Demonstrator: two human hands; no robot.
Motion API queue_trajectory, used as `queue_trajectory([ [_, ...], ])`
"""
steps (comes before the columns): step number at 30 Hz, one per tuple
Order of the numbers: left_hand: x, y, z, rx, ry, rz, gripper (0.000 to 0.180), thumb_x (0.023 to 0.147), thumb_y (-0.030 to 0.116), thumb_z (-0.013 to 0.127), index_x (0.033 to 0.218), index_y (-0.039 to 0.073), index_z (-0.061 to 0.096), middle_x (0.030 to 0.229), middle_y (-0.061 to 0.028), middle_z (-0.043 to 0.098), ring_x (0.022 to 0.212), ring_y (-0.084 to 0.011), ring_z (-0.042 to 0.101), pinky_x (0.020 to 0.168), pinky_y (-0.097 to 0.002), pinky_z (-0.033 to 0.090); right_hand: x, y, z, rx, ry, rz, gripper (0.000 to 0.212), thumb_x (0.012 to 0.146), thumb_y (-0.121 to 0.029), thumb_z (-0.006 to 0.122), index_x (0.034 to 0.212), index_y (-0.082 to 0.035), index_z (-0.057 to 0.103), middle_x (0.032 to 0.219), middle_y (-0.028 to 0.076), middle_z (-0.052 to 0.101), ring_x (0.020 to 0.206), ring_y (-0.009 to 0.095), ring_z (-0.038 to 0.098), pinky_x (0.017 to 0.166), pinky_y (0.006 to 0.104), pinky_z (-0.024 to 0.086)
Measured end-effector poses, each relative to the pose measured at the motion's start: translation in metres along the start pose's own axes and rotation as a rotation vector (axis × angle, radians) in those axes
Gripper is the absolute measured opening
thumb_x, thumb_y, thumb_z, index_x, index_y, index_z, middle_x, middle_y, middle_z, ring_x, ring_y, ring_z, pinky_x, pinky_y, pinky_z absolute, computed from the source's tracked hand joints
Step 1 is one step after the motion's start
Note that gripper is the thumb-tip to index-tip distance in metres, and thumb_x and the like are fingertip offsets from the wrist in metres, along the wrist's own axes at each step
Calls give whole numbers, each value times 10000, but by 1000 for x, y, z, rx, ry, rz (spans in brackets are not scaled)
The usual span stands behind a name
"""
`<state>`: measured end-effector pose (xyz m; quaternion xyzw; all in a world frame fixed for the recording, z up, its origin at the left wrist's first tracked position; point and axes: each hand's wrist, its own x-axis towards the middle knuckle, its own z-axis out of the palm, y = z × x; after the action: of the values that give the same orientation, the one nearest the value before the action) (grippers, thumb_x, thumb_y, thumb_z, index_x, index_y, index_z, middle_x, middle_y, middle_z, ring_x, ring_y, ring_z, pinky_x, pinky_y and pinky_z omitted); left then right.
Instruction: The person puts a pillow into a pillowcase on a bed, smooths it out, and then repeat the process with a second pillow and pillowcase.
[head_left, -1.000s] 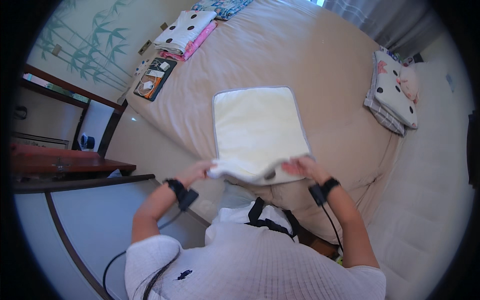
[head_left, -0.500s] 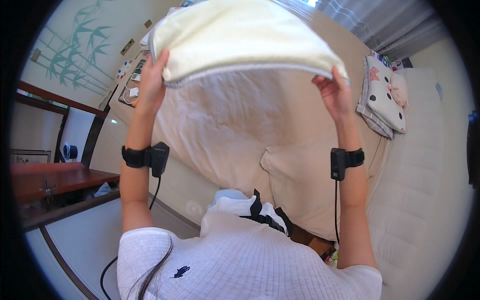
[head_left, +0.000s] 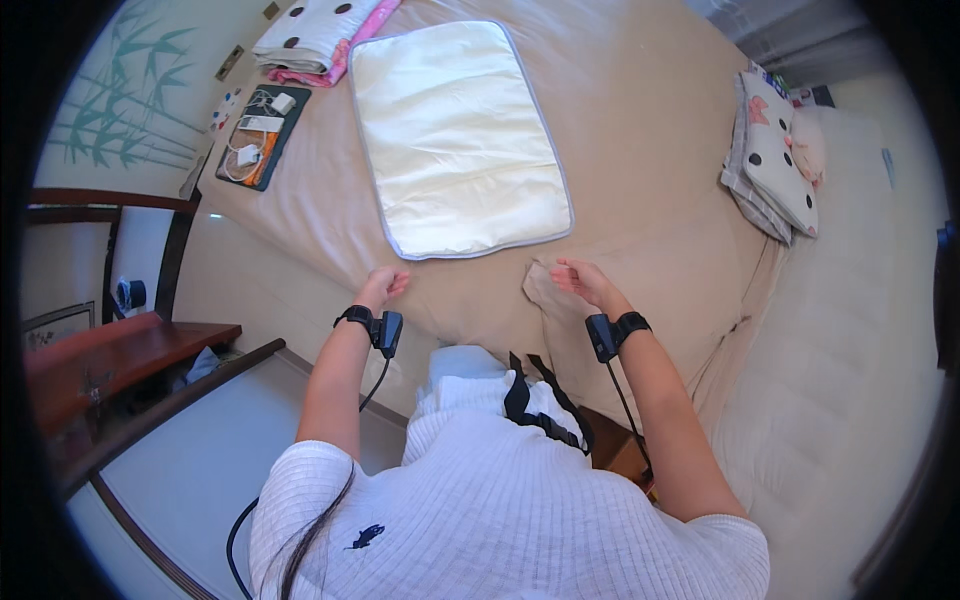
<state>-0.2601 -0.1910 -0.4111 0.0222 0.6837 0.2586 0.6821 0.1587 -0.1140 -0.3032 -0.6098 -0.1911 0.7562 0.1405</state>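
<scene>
A cream rectangular pad (head_left: 460, 140) with grey edging lies flat on the beige-sheeted bed (head_left: 640, 130), showing slight creases. My left hand (head_left: 383, 287) hovers just below the pad's near left corner, apart from it, its fingers loosely bent and holding nothing. My right hand (head_left: 585, 281) is below the near right corner, fingers apart and nothing in them, beside a raised fold of the sheet. Both wrists carry a black strapped device with a cable.
A folded spotted quilt (head_left: 310, 40) with pink cloth sits at the far left. Near it lies a dark tray (head_left: 262, 138) with white chargers and cables. Folded spotted bedding (head_left: 775, 155) rests on the right edge. A reddish wooden surface (head_left: 130, 360) stands at left.
The pad, held up by both hands before, now lies flat on the bed. Both hands have let go of it and drawn back toward me and closer together.
</scene>
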Motion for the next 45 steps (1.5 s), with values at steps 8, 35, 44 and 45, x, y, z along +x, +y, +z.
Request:
queue_trajectory([
  [8,-4,-6,129,380,-96,113,145,781,163,477,756,44,556,660,-47,588,470,-99,527,382,-226,410,-30,87,-106,109,320,-29,262,869,-209,397,1036,-38,504,891,95,591,771,161,577,659,259,479],
  [35,-37,-96,409,1638,-202,507,799,646,564,537,1256,83,351,1218,-105,447,1131,-258,408,909,-481,298,-45,242,-335,1109,147,-353,626,768,-511,522,1209,-83,401,1271,77,390,1160,252,355,995,425,245],
  [44,-34,-129,390,1155,-308,641,777,686,485,550,1206,-59,353,1144,-218,477,1075,-301,457,915,-381,338,-84,122,-318,704,347,-510,514,778,-326,597,1177,-48,430,1126,80,508,1011,214,487,865,370,399],
  [45,-49,-126,392,1084,-391,664,784,705,494,545,1200,-81,344,1142,-230,470,1087,-295,447,923,-370,333,-97,99,-307,628,413,-563,494,769,-302,609,1155,-39,451,1108,77,519,980,203,503,834,347,411],
])
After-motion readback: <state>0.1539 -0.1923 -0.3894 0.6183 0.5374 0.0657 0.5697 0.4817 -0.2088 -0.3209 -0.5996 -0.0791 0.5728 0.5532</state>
